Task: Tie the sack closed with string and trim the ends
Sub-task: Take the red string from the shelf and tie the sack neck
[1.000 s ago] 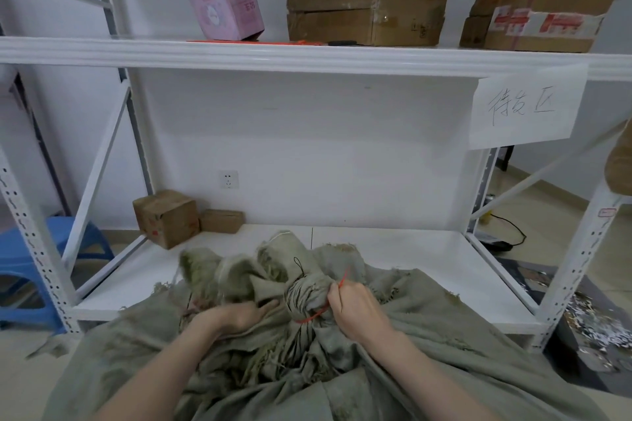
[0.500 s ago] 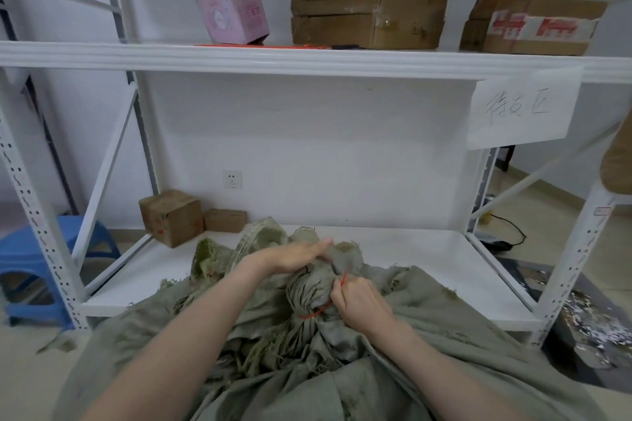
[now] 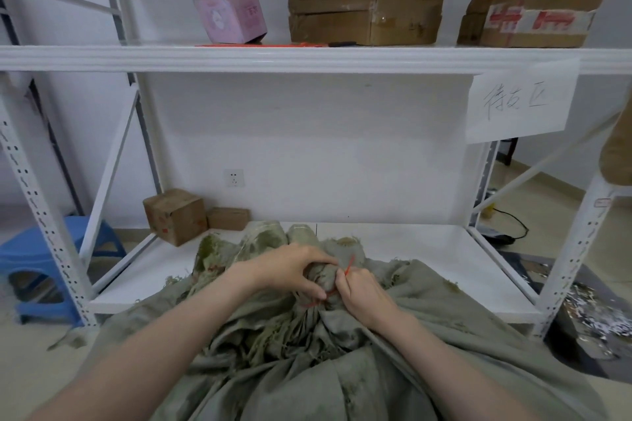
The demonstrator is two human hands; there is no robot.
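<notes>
The sack (image 3: 342, 372) sprawls up close, its bunched neck at the front of the low white shelf (image 3: 427, 256). The left hand (image 3: 290, 270) has its grip curled round that neck, while the right hand (image 3: 362, 294) pinches the red string (image 3: 349, 265) looped about it. Two small cardboard boxes (image 3: 176, 215) sit at the shelf's back left.

A white metal rack (image 3: 44, 232) stands against the wall (image 3: 307, 147). Its upper shelf (image 3: 307, 60) carries a pink box (image 3: 231, 15), a flat brown carton (image 3: 366, 8) and a taped carton (image 3: 533, 19). A handwritten paper sign (image 3: 519, 106) hangs at the right. On the lower shelf (image 3: 410, 243) sits a small carton (image 3: 174, 215); a blue stool (image 3: 41, 256) stands left.
</notes>
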